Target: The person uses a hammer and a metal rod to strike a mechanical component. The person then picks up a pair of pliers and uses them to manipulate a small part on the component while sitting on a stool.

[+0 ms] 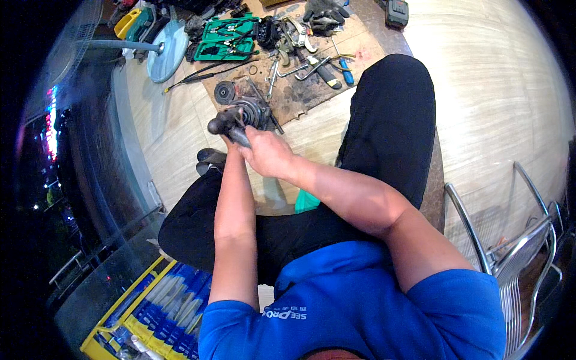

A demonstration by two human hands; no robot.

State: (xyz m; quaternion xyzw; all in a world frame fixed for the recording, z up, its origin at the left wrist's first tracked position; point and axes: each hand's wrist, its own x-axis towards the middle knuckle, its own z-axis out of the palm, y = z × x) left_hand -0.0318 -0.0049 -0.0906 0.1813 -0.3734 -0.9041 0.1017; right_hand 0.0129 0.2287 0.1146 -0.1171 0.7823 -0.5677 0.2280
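Note:
My right hand (268, 153) is wrapped round the grey handle of a dark hammer (224, 122), its heavy head with a rounded end turned toward the left. Behind the hammer my left hand (230, 143) is mostly hidden; its forearm reaches straight up to that spot, and its grip does not show. Just beyond both hands a greasy round metal part with ringed grooves (257, 111) rests at the cardboard's near edge. A dark, ringed disc (224, 92) lies a little farther off, and a thin rod lies against the grooved part.
Stained cardboard (294, 99) carries wrenches, a blue-handled tool (346, 72), loose metal parts and dark gloves (326, 17). A green tool case (227, 39) lies opened at the back. A pale blue round stand base (168, 51) is at left, a metal chair (510, 258) at right.

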